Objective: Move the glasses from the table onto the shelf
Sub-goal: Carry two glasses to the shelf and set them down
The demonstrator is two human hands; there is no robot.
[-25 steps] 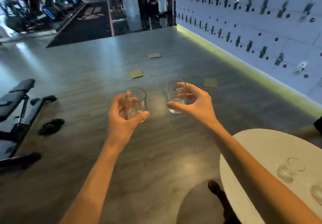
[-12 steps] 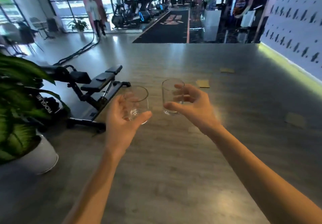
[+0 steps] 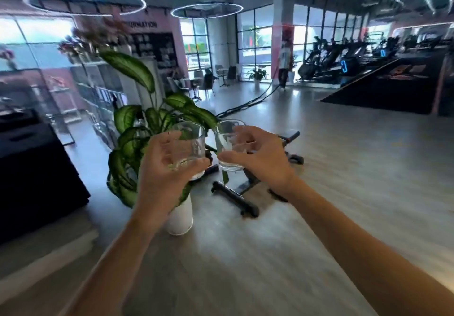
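At frame centre, my left hand wraps one glass, my right hand another glass, upright for carrying (shelf probably upper left).

A glass in each hand

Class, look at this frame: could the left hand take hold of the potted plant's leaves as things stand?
Probably not. The left hand is already closed around a clear glass, so it has no free fingers, though the potted plant stands just behind it. The right hand holds another glass too.
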